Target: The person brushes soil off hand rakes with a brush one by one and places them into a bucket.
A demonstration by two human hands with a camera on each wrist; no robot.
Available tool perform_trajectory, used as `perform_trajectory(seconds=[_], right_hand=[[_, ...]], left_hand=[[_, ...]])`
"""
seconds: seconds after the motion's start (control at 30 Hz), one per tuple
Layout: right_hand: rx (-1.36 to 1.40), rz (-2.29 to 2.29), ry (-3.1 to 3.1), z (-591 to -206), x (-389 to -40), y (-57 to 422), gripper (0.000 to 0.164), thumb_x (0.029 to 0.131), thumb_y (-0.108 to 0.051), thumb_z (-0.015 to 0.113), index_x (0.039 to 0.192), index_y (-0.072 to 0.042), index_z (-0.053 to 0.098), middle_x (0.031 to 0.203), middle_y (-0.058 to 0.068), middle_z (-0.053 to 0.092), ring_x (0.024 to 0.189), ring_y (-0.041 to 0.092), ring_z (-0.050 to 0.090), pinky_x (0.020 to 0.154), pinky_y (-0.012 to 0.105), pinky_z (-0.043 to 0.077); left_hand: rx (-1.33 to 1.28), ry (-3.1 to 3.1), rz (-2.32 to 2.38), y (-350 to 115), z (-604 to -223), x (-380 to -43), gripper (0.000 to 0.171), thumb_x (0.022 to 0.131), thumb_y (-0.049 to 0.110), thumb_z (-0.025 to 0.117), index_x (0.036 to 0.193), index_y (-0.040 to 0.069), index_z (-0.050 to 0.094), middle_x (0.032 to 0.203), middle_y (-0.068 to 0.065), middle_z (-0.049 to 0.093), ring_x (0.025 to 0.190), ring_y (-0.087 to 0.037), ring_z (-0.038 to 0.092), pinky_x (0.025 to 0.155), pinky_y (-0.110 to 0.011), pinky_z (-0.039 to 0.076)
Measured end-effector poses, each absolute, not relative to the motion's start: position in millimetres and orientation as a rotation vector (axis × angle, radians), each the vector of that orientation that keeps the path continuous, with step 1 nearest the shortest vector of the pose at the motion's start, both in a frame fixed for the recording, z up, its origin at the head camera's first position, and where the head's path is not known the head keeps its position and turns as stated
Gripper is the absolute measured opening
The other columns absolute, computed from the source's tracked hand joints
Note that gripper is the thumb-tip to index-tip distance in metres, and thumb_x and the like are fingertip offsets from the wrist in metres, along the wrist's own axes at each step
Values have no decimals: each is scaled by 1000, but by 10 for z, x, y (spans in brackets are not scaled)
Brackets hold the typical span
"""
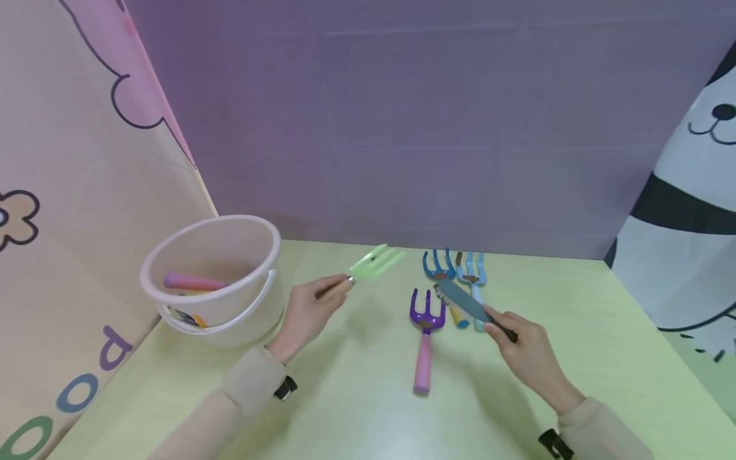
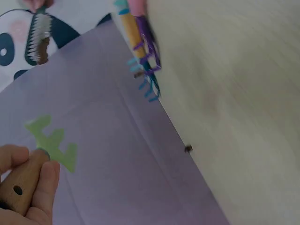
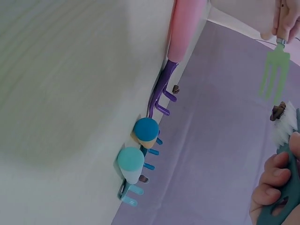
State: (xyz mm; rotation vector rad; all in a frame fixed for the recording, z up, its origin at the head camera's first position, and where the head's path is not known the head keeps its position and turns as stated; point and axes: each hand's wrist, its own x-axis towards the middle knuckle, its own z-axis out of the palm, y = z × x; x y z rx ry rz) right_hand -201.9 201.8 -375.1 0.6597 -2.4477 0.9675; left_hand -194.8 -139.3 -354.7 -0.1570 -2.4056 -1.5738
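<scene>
In the head view my left hand (image 1: pixel 310 310) grips the wooden handle of a light green hand fork (image 1: pixel 375 262), its tines raised above the table. A small dark spot shows on the fork. My right hand (image 1: pixel 526 348) holds a teal brush (image 1: pixel 466 300) by its dark handle end. White bristles (image 3: pixel 285 127) show in the right wrist view, with a brown lump at their tip. The brush and the green fork are apart. Under and beside the brush lie a purple fork with a pink handle (image 1: pixel 422 364), a blue fork (image 1: pixel 438 265) and a light blue fork (image 1: pixel 473 268), each bearing brown patches.
A white bucket (image 1: pixel 270 319) stands at the left of the pale table, with a pink-purple handle (image 1: pixel 195 282) and other things inside. A purple backdrop (image 1: pixel 402 128) rises behind the table. Printed panels flank both sides, with a panda (image 1: pixel 684 262) on the right.
</scene>
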Motion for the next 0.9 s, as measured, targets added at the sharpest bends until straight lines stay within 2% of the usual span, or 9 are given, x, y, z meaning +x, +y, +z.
perform_trajectory(seconds=[0.07, 0.13, 0.23, 0.37, 0.47, 0.63, 0.9], right_hand=[[637, 977, -2465, -3753, -2021, 2035, 30, 82, -3, 64, 111, 5, 62, 61, -6, 45, 45, -4, 26, 36, 18, 28], [613, 988, -2475, -3758, -2025, 2056, 30, 82, -3, 64, 111, 5, 63, 60, -5, 44, 45, -3, 26, 36, 18, 28], [579, 1012, -2482, -3769, -2036, 2086, 29, 83, -4, 64, 111, 6, 63, 60, -3, 47, 45, -2, 27, 36, 18, 29], [528, 1027, -2499, -3788, -2051, 2118, 30, 85, -8, 63, 112, 6, 62, 68, 5, 58, 47, -1, 30, 38, 19, 30], [492, 1037, -2519, -3803, -2058, 2137, 30, 86, -10, 62, 113, 5, 62, 72, 9, 61, 48, 0, 31, 39, 20, 31], [473, 1043, -2535, -3811, -2065, 2157, 31, 86, -11, 62, 114, 4, 61, 72, 9, 61, 47, 1, 31, 39, 20, 31], [423, 1044, -2596, -3811, -2064, 2155, 33, 87, -15, 62, 116, 3, 61, 67, 5, 55, 46, 2, 30, 39, 20, 30]], left_hand=[[-339, -2464, -1349, -1419, -3567, -1935, 31, 85, 8, 63, 116, 4, 62, 111, -14, 65, 91, -22, 67, 66, -17, 55], [-498, -2492, -1127, -1445, -3585, -1918, 32, 85, 6, 63, 116, 2, 61, 114, -15, 63, 94, -21, 67, 69, -14, 53], [-645, -2500, -903, -1482, -3615, -1900, 32, 85, 6, 62, 116, 2, 61, 116, -15, 61, 99, -21, 64, 75, -16, 52], [-687, -2535, -828, -1510, -3624, -1876, 31, 85, 7, 63, 115, 4, 62, 118, -15, 61, 103, -21, 63, 81, -21, 52], [-696, -2563, -817, -1523, -3628, -1868, 31, 85, 6, 62, 115, 3, 62, 119, -15, 61, 103, -21, 63, 82, -22, 52], [-696, -2623, -818, -1535, -3618, -1865, 32, 86, 6, 61, 117, 2, 61, 119, -14, 61, 103, -21, 63, 82, -22, 52], [-736, -2663, -766, -1617, -3449, -1797, 31, 88, 10, 58, 118, 4, 61, 120, -11, 61, 107, -19, 61, 89, -29, 51]])
